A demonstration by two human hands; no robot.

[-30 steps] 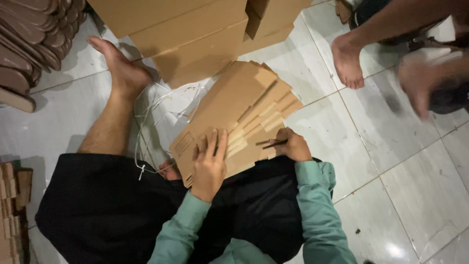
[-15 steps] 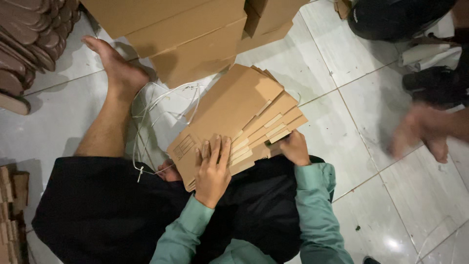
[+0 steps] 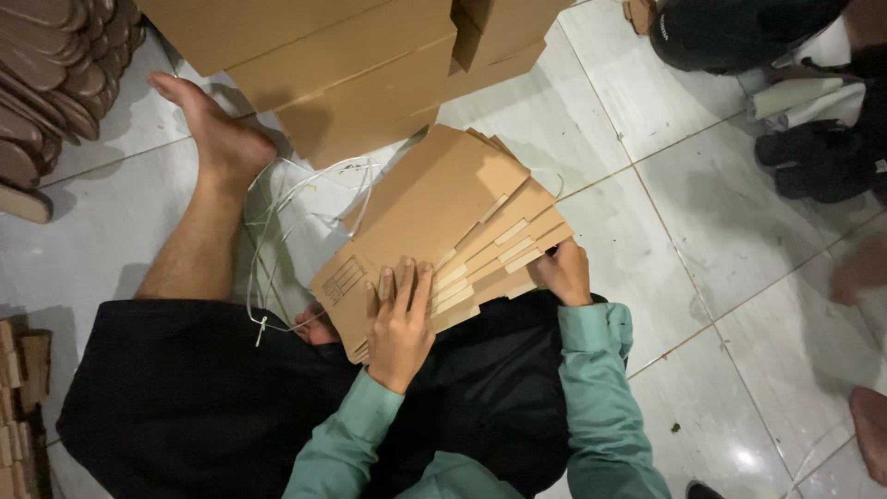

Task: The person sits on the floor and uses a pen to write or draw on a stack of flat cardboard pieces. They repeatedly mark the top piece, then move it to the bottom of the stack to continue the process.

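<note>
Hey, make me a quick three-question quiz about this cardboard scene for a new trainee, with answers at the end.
1. True or false: the left hand lies flat on top of the stack of flattened cardboard boxes.
2. Which part of the stack does the right hand hold? A) its fanned right edge B) its far corner C) nothing
3. Fill in: the loose white string lies on the tiled ____.

Key: 1 true; 2 A; 3 floor.
</note>
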